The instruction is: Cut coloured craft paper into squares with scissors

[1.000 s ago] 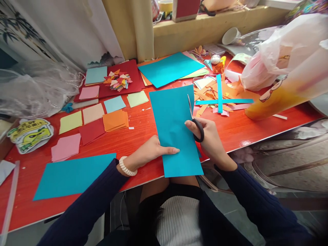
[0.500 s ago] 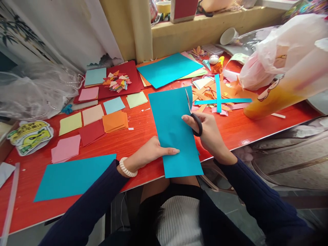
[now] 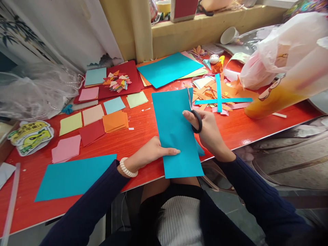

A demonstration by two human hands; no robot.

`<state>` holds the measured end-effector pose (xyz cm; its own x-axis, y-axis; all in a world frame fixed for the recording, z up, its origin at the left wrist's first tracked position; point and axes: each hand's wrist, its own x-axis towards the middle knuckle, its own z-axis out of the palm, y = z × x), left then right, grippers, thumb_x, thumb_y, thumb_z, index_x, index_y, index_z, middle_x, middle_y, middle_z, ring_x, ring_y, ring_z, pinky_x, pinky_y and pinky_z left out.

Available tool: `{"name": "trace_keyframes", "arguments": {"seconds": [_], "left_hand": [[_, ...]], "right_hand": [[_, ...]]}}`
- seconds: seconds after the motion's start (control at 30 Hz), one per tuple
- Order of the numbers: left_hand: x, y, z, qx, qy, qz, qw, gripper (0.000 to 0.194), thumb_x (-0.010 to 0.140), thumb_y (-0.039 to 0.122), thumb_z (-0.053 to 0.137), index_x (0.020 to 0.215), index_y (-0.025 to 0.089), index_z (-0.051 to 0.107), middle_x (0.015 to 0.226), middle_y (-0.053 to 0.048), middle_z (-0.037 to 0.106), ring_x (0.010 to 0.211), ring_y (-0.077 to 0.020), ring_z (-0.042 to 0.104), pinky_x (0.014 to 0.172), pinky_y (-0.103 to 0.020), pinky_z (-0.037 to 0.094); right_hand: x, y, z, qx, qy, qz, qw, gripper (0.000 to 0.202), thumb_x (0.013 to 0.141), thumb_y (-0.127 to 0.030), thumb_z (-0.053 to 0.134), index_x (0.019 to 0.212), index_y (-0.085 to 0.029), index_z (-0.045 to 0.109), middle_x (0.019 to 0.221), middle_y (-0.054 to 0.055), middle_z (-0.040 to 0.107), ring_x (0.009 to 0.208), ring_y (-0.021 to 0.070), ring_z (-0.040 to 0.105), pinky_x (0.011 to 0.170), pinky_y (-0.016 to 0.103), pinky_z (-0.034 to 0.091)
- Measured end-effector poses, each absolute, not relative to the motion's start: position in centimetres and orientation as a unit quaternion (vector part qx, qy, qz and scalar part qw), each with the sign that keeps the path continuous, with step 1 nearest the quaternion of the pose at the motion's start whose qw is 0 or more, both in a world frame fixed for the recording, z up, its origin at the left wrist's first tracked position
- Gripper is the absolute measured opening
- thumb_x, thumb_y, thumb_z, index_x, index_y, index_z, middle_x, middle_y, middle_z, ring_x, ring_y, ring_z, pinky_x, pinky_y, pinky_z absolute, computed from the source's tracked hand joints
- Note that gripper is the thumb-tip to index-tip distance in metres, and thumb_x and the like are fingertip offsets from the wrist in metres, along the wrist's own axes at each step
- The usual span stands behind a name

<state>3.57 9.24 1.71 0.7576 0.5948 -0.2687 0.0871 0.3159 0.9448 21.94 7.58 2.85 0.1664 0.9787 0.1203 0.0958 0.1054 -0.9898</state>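
Note:
My left hand (image 3: 153,152) pinches a blue sheet of paper (image 3: 175,133) at its left edge, thumb on top and fingers hidden beneath. The sheet reaches past the table's front edge over my lap. My right hand (image 3: 208,131) grips a pair of scissors (image 3: 196,122) with black handles. Their blades point away from me at the sheet's far right corner, along a cut near its right edge. A narrow part of the blue paper shows to the right of the blades and below my right hand. Another blue sheet (image 3: 74,177) lies flat beside my left forearm.
Stacks of small paper squares, such as an orange stack (image 3: 115,121), lie at left. Behind are larger blue sheets (image 3: 170,69) and a folded-paper cluster (image 3: 117,81). Orange scraps (image 3: 207,90) with crossed blue strips (image 3: 219,90), a plastic bag (image 3: 271,51) and a yellow-bottomed cup (image 3: 263,102) are at right.
The blades have closed further along the sheet's right edge. The sheet's far end has shifted slightly right, and the strip beside the cut now bends below my right hand.

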Motion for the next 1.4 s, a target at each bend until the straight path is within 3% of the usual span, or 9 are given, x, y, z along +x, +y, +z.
{"name": "trace_keyframes", "arguments": {"seconds": [0.23, 0.43, 0.63, 0.77, 0.87, 1.0, 1.13, 1.23, 1.4], "left_hand": [[3.4, 9.7, 1.2, 0.516, 0.323, 0.198, 0.768, 0.047, 0.074, 0.028, 0.075, 0.118, 0.02, 0.062, 0.128, -0.009, 0.061, 0.112, -0.0254, 0.061, 0.099, -0.042, 0.048], [3.3, 10.2, 1.2, 0.506, 0.349, 0.284, 0.736, 0.051, 0.071, 0.031, 0.077, 0.118, 0.02, 0.061, 0.127, -0.009, 0.062, 0.116, -0.0279, 0.059, 0.1, -0.043, 0.047], [2.8, 10.6, 2.9, 0.466, 0.364, 0.509, 0.626, 0.048, 0.068, 0.033, 0.079, 0.112, 0.021, 0.065, 0.116, -0.005, 0.068, 0.118, -0.0268, 0.058, 0.095, -0.035, 0.053], [2.0, 11.6, 3.3, 0.431, 0.372, 0.575, 0.587, 0.035, 0.071, 0.032, 0.077, 0.102, 0.021, 0.068, 0.113, -0.005, 0.069, 0.117, -0.026, 0.059, 0.097, -0.035, 0.052], [1.6, 12.2, 3.0, 0.421, 0.376, 0.584, 0.583, 0.031, 0.073, 0.031, 0.076, 0.101, 0.021, 0.069, 0.115, -0.005, 0.069, 0.118, -0.0251, 0.058, 0.1, -0.035, 0.051], [1.6, 12.5, 2.7, 0.409, 0.375, 0.592, 0.584, 0.027, 0.074, 0.027, 0.075, 0.099, 0.02, 0.07, 0.116, -0.004, 0.068, 0.121, -0.0242, 0.055, 0.102, -0.033, 0.049], [1.7, 12.3, 2.7, 0.404, 0.37, 0.587, 0.597, 0.024, 0.074, 0.024, 0.075, 0.098, 0.019, 0.071, 0.113, -0.005, 0.07, 0.121, -0.0246, 0.055, 0.103, -0.034, 0.048], [1.8, 12.3, 2.6, 0.407, 0.366, 0.578, 0.605, 0.026, 0.075, 0.023, 0.074, 0.1, 0.018, 0.071, 0.112, -0.006, 0.07, 0.121, -0.0247, 0.056, 0.102, -0.034, 0.049], [1.8, 12.3, 2.3, 0.412, 0.379, 0.561, 0.61, 0.031, 0.073, 0.024, 0.075, 0.103, 0.018, 0.07, 0.118, -0.007, 0.067, 0.121, -0.0252, 0.056, 0.101, -0.034, 0.05]], "right_hand": [[22.4, 8.9, 2.1, -0.521, -0.486, 0.406, 0.572, 0.048, 0.079, -0.063, 0.058, 0.062, -0.021, 0.041, 0.057, -0.004, 0.037, 0.047, 0.0072, 0.032, 0.044, 0.025, 0.022], [25.2, 10.1, 2.0, -0.585, -0.495, 0.346, 0.541, 0.045, 0.076, -0.046, 0.069, 0.109, -0.021, 0.051, 0.074, 0.0, 0.06, 0.061, 0.0119, 0.053, 0.051, 0.024, 0.036], [23.5, 8.1, 2.5, -0.574, -0.696, 0.263, 0.343, 0.012, 0.082, -0.017, 0.059, 0.094, -0.019, 0.061, 0.089, 0.006, 0.066, 0.078, 0.0182, 0.062, 0.067, 0.03, 0.048], [21.3, 6.6, 1.6, -0.518, -0.799, 0.174, 0.251, 0.028, 0.093, -0.014, 0.039, 0.106, -0.016, 0.064, 0.114, 0.013, 0.064, 0.1, 0.0237, 0.061, 0.081, 0.037, 0.048], [21.4, 6.7, 0.8, -0.517, -0.803, 0.103, 0.28, 0.029, 0.095, -0.02, 0.04, 0.111, -0.016, 0.064, 0.116, 0.012, 0.063, 0.11, 0.0239, 0.055, 0.092, 0.039, 0.044], [23.6, 8.7, 0.5, -0.619, -0.716, 0.061, 0.317, 0.025, 0.093, -0.034, 0.049, 0.105, -0.019, 0.065, 0.101, 0.011, 0.065, 0.089, 0.0223, 0.058, 0.077, 0.037, 0.045], [24.4, 11.1, 1.8, -0.703, -0.68, 0.062, 0.2, 0.028, 0.085, -0.041, 0.059, 0.071, -0.017, 0.057, 0.069, 0.008, 0.056, 0.069, 0.0212, 0.051, 0.061, 0.033, 0.034], [23.2, 11.9, 2.6, -0.685, -0.708, 0.093, 0.142, 0.027, 0.076, -0.024, 0.065, 0.06, -0.02, 0.044, 0.066, 0.007, 0.049, 0.069, 0.0201, 0.046, 0.059, 0.032, 0.029], [21.5, 12.3, 1.9, -0.657, -0.725, 0.132, 0.163, 0.012, 0.071, -0.005, 0.052, 0.078, -0.015, 0.051, 0.078, 0.01, 0.054, 0.074, 0.0193, 0.046, 0.06, 0.031, 0.03]]}}
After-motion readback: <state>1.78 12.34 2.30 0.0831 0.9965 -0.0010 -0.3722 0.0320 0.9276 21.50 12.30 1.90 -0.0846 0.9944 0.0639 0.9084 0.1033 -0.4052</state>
